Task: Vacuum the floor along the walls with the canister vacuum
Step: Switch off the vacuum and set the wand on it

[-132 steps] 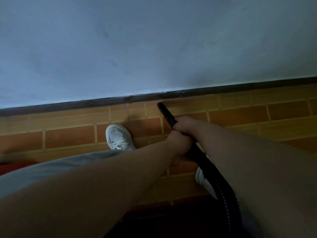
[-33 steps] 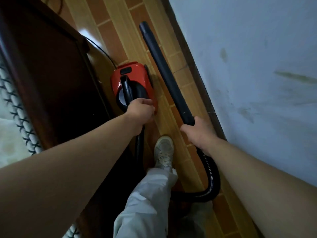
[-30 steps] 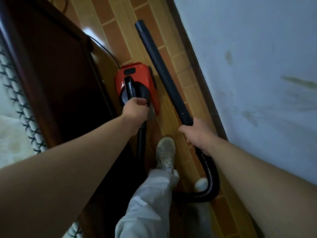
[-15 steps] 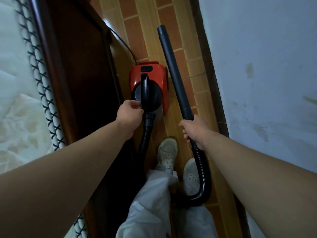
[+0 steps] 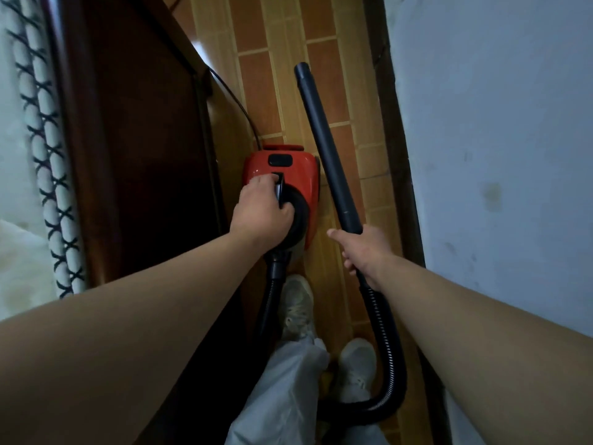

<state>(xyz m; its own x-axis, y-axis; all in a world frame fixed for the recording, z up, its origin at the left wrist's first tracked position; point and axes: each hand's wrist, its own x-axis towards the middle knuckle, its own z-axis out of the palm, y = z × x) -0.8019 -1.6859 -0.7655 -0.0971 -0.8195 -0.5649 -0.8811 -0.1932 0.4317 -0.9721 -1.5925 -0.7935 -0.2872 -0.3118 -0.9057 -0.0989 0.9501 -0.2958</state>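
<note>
A red canister vacuum (image 5: 290, 170) stands on the brick-patterned floor (image 5: 269, 91) between a dark wooden bed frame and the wall. My left hand (image 5: 261, 210) grips the black carry handle on top of the canister. My right hand (image 5: 362, 248) holds the near end of the dark wand tube (image 5: 324, 142), which points forward along the floor with its open tip ahead. The black ribbed hose (image 5: 390, 358) loops from my right hand behind my feet back to the canister's front.
A dark baseboard (image 5: 393, 130) runs along the pale wall (image 5: 497, 139) on the right. The wooden bed frame (image 5: 134, 139) with a mattress (image 5: 29, 155) fills the left. A black power cord (image 5: 239, 104) runs from the canister's rear. My white shoes (image 5: 296, 308) stand in the narrow aisle.
My left hand has closed over the canister's handle, having been just beside it. The view has turned from facing the wall to looking along the aisle.
</note>
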